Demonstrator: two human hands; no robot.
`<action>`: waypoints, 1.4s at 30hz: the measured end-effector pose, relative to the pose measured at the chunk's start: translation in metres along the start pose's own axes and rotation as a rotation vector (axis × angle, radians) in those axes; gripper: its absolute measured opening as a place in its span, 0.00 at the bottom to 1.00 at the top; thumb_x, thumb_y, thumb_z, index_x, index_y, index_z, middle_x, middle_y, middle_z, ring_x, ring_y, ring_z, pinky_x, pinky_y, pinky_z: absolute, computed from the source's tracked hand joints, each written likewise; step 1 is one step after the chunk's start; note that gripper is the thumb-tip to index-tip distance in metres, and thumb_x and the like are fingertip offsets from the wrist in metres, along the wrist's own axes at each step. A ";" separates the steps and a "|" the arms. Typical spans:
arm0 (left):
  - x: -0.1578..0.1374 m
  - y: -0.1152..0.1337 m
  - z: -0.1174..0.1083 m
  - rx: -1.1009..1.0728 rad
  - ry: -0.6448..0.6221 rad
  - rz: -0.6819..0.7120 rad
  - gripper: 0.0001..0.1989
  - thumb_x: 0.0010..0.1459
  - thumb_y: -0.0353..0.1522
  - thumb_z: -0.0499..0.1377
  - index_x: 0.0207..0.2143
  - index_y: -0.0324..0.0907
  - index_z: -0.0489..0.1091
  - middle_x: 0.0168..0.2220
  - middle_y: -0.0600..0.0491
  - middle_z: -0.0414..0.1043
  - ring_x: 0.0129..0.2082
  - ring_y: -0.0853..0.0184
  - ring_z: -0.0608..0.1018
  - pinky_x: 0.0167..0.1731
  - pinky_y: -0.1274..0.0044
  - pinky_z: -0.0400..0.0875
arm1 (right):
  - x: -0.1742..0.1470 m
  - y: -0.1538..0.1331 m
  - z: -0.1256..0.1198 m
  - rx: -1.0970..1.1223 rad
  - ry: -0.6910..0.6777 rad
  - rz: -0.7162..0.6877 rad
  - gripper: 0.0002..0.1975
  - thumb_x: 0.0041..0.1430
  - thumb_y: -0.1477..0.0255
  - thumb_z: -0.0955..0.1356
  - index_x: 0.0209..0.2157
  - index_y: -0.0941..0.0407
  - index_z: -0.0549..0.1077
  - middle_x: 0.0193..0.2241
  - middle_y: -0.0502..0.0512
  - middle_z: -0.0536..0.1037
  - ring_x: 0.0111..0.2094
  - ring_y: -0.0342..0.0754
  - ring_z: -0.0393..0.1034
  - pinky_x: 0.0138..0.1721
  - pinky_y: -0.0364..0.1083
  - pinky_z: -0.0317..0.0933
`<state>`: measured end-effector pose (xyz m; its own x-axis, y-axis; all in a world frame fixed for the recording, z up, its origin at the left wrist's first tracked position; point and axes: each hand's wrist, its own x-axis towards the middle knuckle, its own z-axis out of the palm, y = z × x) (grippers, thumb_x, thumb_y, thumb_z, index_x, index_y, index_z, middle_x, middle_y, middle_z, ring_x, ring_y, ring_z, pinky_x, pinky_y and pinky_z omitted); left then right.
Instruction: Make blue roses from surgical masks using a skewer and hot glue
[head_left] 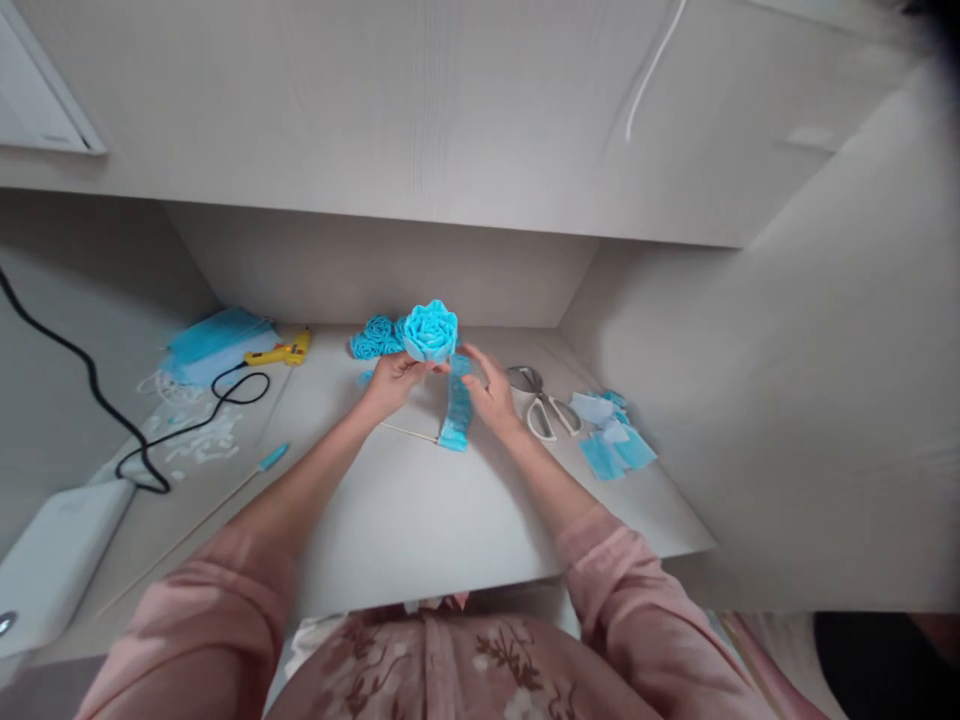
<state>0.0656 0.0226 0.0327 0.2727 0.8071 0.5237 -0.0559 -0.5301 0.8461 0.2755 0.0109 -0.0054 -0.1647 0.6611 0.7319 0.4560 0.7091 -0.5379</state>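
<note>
A blue layered flower (431,332) is held up over the table's back half. My left hand (396,388) has its fingers closed beneath the bloom, at its base. From under the flower a blue strip of thin fabric (454,412) hangs down to the tabletop. My right hand (491,392) is at the strip's right side, thumb against its upper edge and index finger near the flower's base. A thin stick (409,432) lies by the strip's lower end. Behind the bloom sit several smaller blue rolled flowers (376,338), partly hidden.
On the left are blue face masks (217,340), a yellow glue gun (281,350) with a black cord, white scraps (206,440), a blue-tipped stick (225,500) and a white box-like object (67,560). Scissors (544,405) and blue cut pieces (615,450) lie right. An overhanging panel (420,120) spans above.
</note>
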 end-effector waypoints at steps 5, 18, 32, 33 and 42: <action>0.000 -0.012 -0.001 -0.020 -0.039 0.035 0.24 0.57 0.53 0.66 0.31 0.40 0.81 0.34 0.46 0.84 0.38 0.56 0.85 0.46 0.67 0.79 | 0.026 -0.028 -0.011 0.062 -0.038 -0.106 0.61 0.56 0.38 0.70 0.77 0.50 0.39 0.72 0.67 0.61 0.74 0.64 0.55 0.72 0.66 0.51; 0.001 -0.026 -0.003 0.152 -0.036 0.040 0.25 0.57 0.55 0.64 0.33 0.42 0.82 0.37 0.47 0.84 0.43 0.53 0.84 0.48 0.65 0.76 | 0.049 -0.052 0.008 0.074 -0.013 0.021 0.54 0.58 0.47 0.74 0.76 0.50 0.46 0.68 0.64 0.69 0.70 0.63 0.63 0.69 0.64 0.60; -0.001 -0.025 -0.010 0.173 0.026 -0.049 0.26 0.54 0.56 0.64 0.28 0.43 0.82 0.29 0.50 0.82 0.31 0.59 0.80 0.37 0.72 0.73 | 0.063 -0.046 -0.014 0.171 -0.174 -0.083 0.66 0.51 0.37 0.73 0.77 0.46 0.35 0.73 0.66 0.59 0.74 0.63 0.54 0.71 0.66 0.54; -0.001 -0.025 -0.011 0.176 0.023 -0.047 0.26 0.54 0.56 0.64 0.27 0.42 0.82 0.28 0.50 0.81 0.30 0.60 0.79 0.35 0.72 0.73 | 0.063 -0.047 -0.015 0.166 -0.173 -0.080 0.66 0.51 0.37 0.73 0.77 0.46 0.34 0.73 0.67 0.59 0.74 0.64 0.54 0.71 0.66 0.54; -0.001 -0.022 -0.008 0.194 -0.004 -0.010 0.24 0.55 0.54 0.64 0.28 0.42 0.82 0.27 0.51 0.80 0.30 0.61 0.78 0.33 0.73 0.71 | 0.058 -0.059 -0.011 0.126 -0.169 -0.079 0.58 0.61 0.43 0.71 0.77 0.48 0.34 0.67 0.66 0.69 0.66 0.61 0.68 0.67 0.63 0.62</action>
<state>0.0589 0.0355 0.0140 0.2758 0.8117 0.5148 0.1325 -0.5626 0.8161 0.2482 0.0048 0.0737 -0.3443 0.6267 0.6991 0.3244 0.7782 -0.5378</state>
